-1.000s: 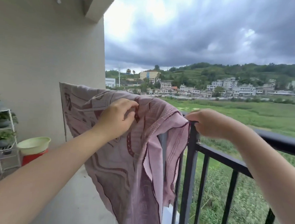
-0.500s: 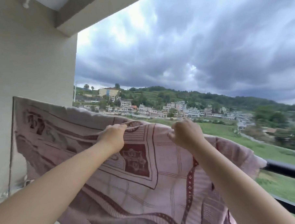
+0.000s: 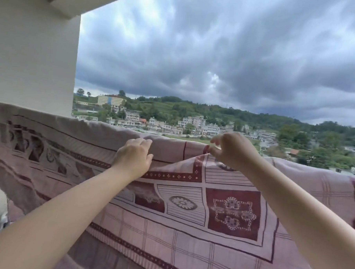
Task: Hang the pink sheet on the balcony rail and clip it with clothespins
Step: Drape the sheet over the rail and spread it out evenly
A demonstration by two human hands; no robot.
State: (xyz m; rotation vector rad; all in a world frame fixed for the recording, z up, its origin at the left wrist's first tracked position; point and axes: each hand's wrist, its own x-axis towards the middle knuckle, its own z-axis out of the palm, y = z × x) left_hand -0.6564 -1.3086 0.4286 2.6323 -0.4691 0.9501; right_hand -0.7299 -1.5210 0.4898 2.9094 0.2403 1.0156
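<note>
now both hands on pink sheet (image 3: 189, 226)

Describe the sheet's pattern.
Pink sheet with dark red borders, flower squares and grid lines; head view.

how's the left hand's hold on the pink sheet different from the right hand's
The left hand lies over the pink sheet at its top fold, fingers curled over the edge; the right hand pinches a raised corner of it between thumb and fingertips. The left hand sits lower and nearer the wall; the right is higher, with fingers spread. Both grip the sheet's upper edge.
</note>
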